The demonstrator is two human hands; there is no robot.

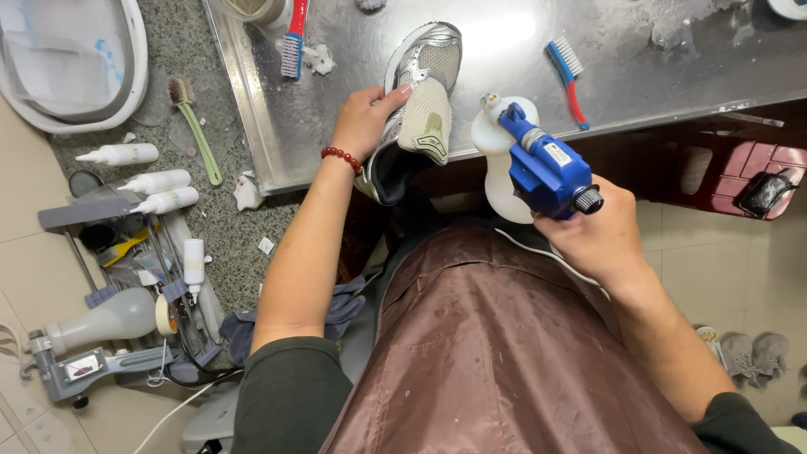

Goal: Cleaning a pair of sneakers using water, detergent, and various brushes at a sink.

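Gripped at its collar by the left hand (363, 118), the sneaker (418, 101) is steadied on the steel table's (353, 92) edge, so the spray gun (538, 164) clasped in the right hand (601, 231) faces it.

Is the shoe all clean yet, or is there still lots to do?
Not finished, it seems. Done so far: foam scraps and wet smears lie on the metal tray, and the red-and-blue brush is set down. In hand: the left hand holds the silver sneaker at the tray's edge, and the right hand grips a blue spray gun beside it. Left: I can't tell how clean it is.
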